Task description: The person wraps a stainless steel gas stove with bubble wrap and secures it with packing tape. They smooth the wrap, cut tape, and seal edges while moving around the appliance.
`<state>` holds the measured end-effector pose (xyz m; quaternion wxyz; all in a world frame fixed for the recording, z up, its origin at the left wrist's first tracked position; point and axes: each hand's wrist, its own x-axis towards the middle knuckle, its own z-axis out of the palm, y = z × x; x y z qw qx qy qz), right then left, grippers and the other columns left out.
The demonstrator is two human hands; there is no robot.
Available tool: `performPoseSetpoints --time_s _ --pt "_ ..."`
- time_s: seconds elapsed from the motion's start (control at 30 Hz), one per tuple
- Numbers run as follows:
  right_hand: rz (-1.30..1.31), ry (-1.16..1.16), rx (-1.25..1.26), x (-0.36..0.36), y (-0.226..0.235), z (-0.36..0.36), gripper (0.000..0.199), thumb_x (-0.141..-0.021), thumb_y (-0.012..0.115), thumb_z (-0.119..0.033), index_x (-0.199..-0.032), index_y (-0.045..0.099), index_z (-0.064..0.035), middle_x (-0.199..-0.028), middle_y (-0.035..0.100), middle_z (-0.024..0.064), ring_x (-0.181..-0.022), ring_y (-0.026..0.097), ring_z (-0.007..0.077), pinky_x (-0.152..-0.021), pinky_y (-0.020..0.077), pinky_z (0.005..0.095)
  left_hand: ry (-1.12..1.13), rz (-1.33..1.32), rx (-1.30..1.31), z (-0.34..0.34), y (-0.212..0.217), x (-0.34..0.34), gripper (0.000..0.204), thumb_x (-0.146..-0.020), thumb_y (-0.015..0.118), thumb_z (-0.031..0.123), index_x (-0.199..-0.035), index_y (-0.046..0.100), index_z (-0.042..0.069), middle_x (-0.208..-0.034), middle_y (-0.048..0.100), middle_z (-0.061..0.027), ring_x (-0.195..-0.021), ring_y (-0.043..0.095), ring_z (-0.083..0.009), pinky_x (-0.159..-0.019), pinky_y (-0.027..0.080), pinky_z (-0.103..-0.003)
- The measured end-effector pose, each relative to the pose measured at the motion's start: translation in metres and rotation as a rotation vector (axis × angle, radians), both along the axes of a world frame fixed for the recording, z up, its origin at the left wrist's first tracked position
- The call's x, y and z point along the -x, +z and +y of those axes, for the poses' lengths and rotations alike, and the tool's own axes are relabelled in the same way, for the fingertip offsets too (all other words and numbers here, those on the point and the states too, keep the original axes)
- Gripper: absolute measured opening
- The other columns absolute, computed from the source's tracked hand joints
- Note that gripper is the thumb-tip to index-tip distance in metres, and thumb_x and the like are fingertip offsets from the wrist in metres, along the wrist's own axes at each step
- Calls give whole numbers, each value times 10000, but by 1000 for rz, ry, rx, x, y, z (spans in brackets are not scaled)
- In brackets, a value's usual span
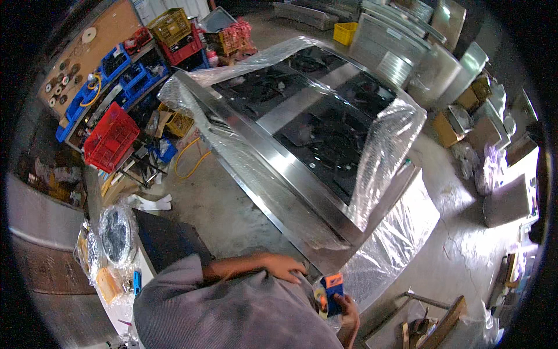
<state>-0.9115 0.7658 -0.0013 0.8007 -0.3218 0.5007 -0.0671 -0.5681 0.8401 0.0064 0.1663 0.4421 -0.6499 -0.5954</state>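
A large stainless steel cooking range (290, 166) with black burner tops (328, 136) stands in front of me. Clear bubble wrap (386, 151) covers its sides and edges, leaving the top partly bare. Close to my body, my left hand (285, 267) lies with fingers stretched toward the range's near corner; whether it touches the wrap cannot be made out. My right hand (347, 308) grips a blue and orange tape dispenser (333, 291) beside that corner. A loose sheet of clear wrap (401, 232) spreads from the range's right side toward the floor.
Left are a red crate (111, 138), blue bins (133, 75) and a yellow hose (189, 166) on the floor. Plastic-wrapped parts (116, 235) lie on a bench beside me. Steel panels (389, 43) and cardboard boxes (447, 128) line the right. A wooden-edged cart (444, 320) stands lower right.
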Motion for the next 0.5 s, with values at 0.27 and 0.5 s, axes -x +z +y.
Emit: performPoseSetpoints --time_s 0.27,0.5 --pt "81 824 252 -161 20 -7 435 -900 702 -381 -1150 688 -25 -936 722 42 -768 657 131 -709 518 284 1586 -175 31 72 -21 -277 596 -966 504 485 -1324 538 10 -1147 667 -192 -1039 639 -338 -905 483 -380" --pt "24 902 441 -381 46 19 496 -891 700 -428 -1150 671 -6 -966 704 66 -852 629 151 -805 493 321 1955 705 87 18 -46 -477 873 -935 327 733 -1557 212 131 -1578 309 -97 -1443 275 -273 -1104 314 -496"
